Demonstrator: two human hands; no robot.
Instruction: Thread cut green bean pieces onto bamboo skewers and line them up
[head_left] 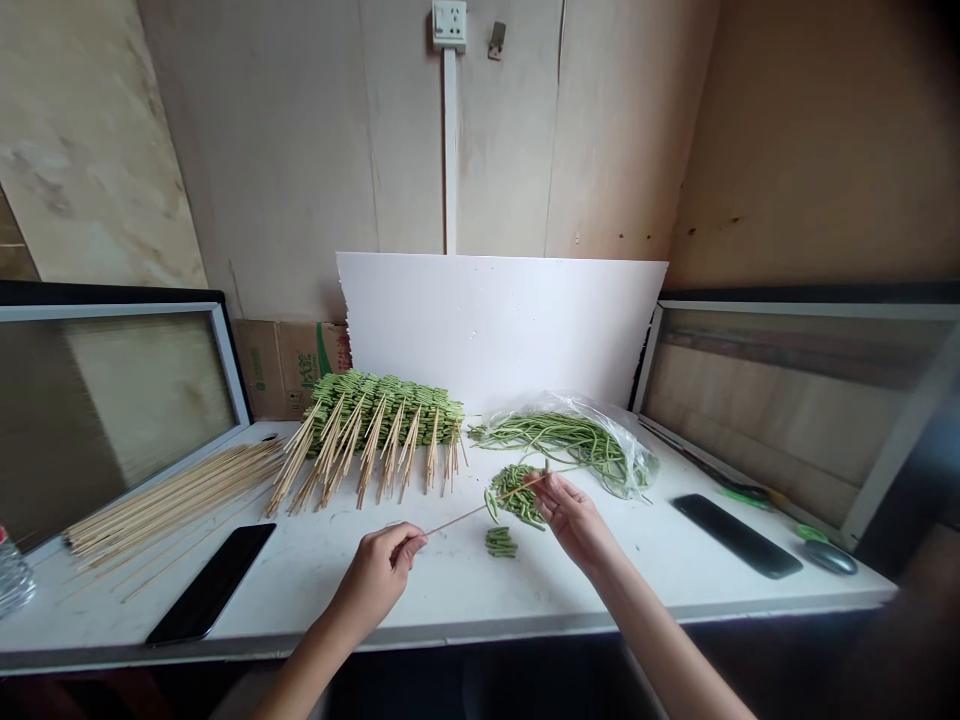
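My left hand [384, 565] is closed around the lower end of a bamboo skewer [457, 518], which slants up to the right. One cut piece of long bean [491, 505] is threaded on that skewer. At the skewer's upper end, my right hand [564, 508] pinches another cut bean piece [547, 466] between thumb and fingers. Whether the tip has pierced this piece I cannot tell. Behind and below the skewer lies a heap of cut bean pieces [531, 513]. Nearer to me, a small row of bean pieces [501, 543] lies side by side on the white table [450, 600].
Stacked bean skewers [390, 410] stand at the back left, sticks toward me. Loose bamboo skewers [180, 488] lie left. A plastic bag [577, 430] holds whole long beans. Two dark phones [214, 580] [735, 535], a mouse [830, 557] and a bottle [13, 575] flank the work area.
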